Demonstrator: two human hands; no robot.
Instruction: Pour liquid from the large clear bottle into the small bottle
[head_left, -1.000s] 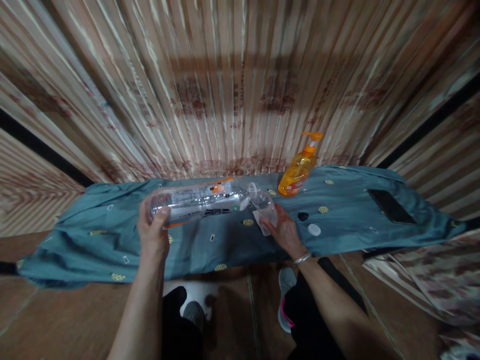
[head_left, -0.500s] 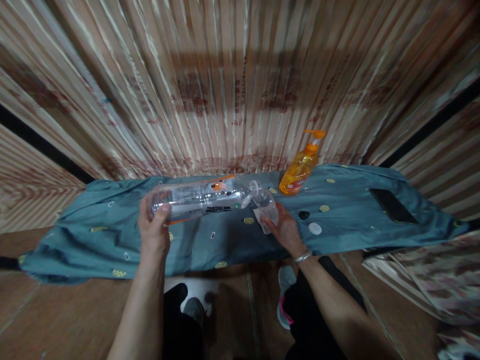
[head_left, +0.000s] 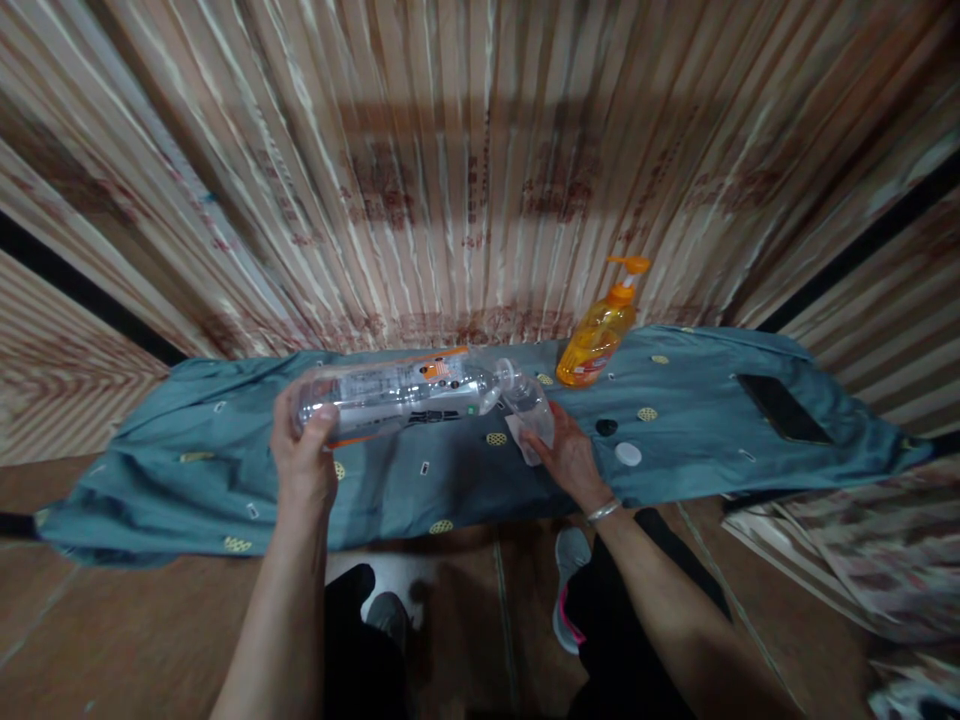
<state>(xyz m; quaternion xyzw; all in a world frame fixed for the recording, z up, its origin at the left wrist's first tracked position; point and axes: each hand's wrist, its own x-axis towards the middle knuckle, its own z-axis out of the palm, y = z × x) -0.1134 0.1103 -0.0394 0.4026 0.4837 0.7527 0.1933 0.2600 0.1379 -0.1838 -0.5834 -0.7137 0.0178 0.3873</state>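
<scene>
My left hand (head_left: 304, 465) is wrapped round the base of a large clear plastic bottle (head_left: 397, 395) with an orange-edged label. The bottle lies almost level above the blue cloth (head_left: 225, 450), its open neck pointing right. That neck meets the mouth of a small clear bottle (head_left: 529, 410), which my right hand (head_left: 570, 460) holds tilted just above the cloth. A silver bangle (head_left: 602, 512) sits on my right wrist.
An orange pump bottle (head_left: 598, 340) stands at the back of the cloth. A black cap (head_left: 604, 427) and a white cap (head_left: 628, 454) lie right of my right hand. A dark phone (head_left: 776, 407) lies far right. A striped curtain (head_left: 480, 170) hangs behind. My shoes show on the floor below.
Both hands and both bottles stay nearly as they were. The large bottle's base has risen a little, and the view has shifted slightly.
</scene>
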